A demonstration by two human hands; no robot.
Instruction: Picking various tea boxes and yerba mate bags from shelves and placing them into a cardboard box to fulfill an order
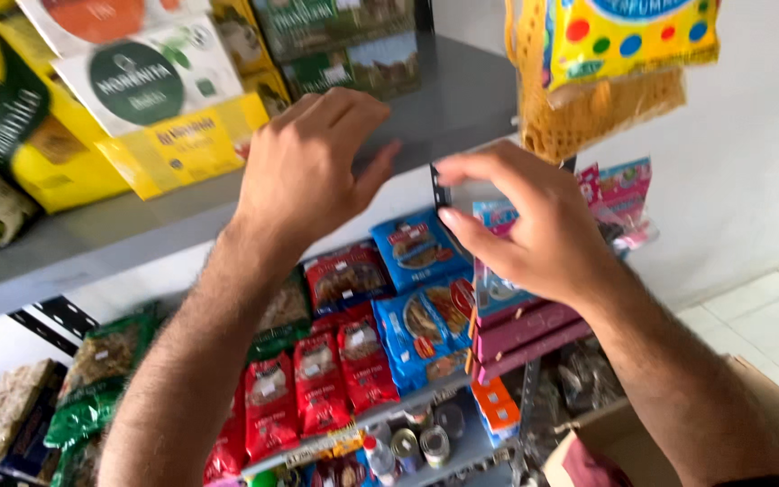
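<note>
A: Left hand [308, 167]?

B: It is reaching up to the grey shelf [92, 239]. Fingers are lying flat over the shelf's front edge, loosely together, the thumb sticking out toward the right. The grip is holding nothing; it is just resting on the metal.

A: Right hand [534, 225]?

B: It is hovering just beside the left one, at the shelf's right end. Thumb and curled fingers are closing around a small clear packet [489, 203] with a blue printed part, right by the black shelf upright [440, 189]. So the grip is pinching that packet, though most of it is hiding behind the fingers.

A: What is sitting around them?

B: Yellow boxes [173, 149] are lying on the shelf just left of the left hand, with green cartons [344, 45] standing behind them. Below the hands, red snack bags [317, 383] and blue snack bags [416, 248] are filling the lower shelf. Maroon boxes [525, 329] are stacking under the right wrist. A yellow dotted bag [628, 32] is hanging top right, above the right hand. A cardboard box [768, 415] is sitting bottom right, on the floor side.
</note>
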